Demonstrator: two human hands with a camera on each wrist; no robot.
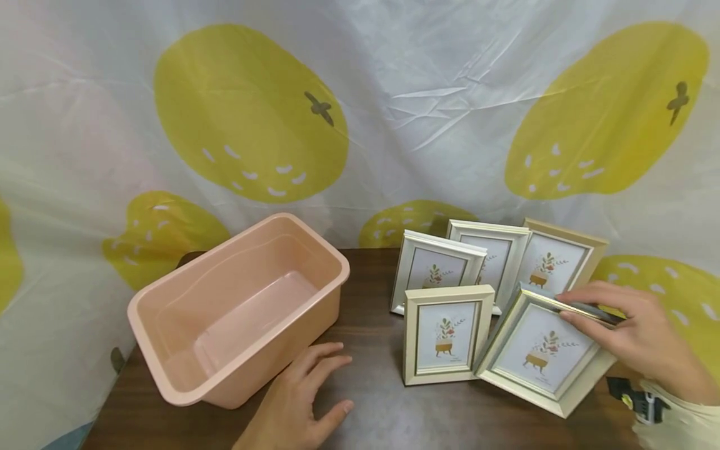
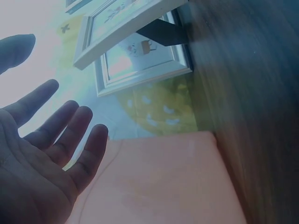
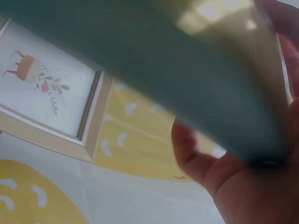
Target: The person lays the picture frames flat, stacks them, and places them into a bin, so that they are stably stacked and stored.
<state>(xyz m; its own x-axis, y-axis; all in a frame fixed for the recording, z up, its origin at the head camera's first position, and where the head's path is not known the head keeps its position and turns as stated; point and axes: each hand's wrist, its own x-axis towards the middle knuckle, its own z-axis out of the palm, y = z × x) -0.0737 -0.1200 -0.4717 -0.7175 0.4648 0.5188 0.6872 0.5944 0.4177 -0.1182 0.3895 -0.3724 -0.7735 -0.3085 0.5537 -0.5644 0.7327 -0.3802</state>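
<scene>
My right hand [image 1: 647, 340] pinches the top edge of a pale gold picture frame [image 1: 545, 350], thumb in front and fingers behind. The frame is tilted, with its plant picture facing me; whether its lower corner touches the table cannot be told. In the right wrist view its blurred back [image 3: 154, 70] crosses in front of the palm. My left hand [image 1: 298, 397] is beside the near side of a pink plastic bin [image 1: 304, 319], holding nothing. The left wrist view shows that hand's fingers [image 2: 70, 121] spread and slightly bent.
A cream frame [image 1: 413, 337] stands left of the held one. Behind them are a white frame [image 1: 402, 269], a silver-white frame [image 1: 509, 237] and a tan-edged frame [image 1: 590, 256]. All rest on a dark wooden table [image 1: 371, 350] before a lemon-printed cloth [image 1: 382, 137].
</scene>
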